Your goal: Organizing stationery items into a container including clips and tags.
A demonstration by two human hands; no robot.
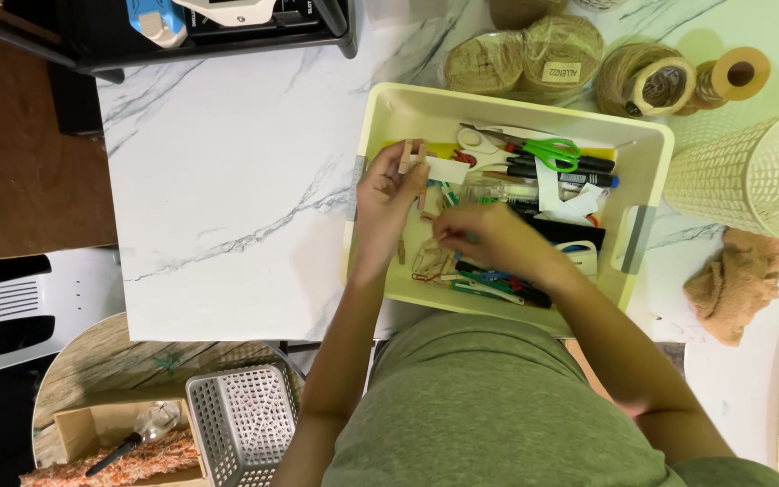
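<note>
Looking down past our green shirt [489, 415], we see a grey plastic basket [243, 422] and a cardboard box [92, 433] on a low round surface close by on our left. Just beyond our chest, both hands work over a pale yellow tray [407, 113] that rests on the white marbled desk [227, 180]. Our right hand [489, 236] dips into the clutter at the near side of the tray, fingers bunched; we cannot tell whether its grip has closed on anything. Our left hand [388, 194] is raised above the tray's left wall, its grip pinched on a small bundle of wooden clothespins [412, 155] held upright, seemingly kept clear of the jumble so they stay together. The clothespins look pale, short and slim, packed side by side beside a white card. Farther in the tray lie pens and markers [498, 289], green-handled scissors [554, 153] and red-handled scissors [466, 158]. Beyond the tray stand rolls of twine [525, 54], with a cream mesh bin [750, 171] and a crumpled tan cloth [737, 280] off to the right.
</note>
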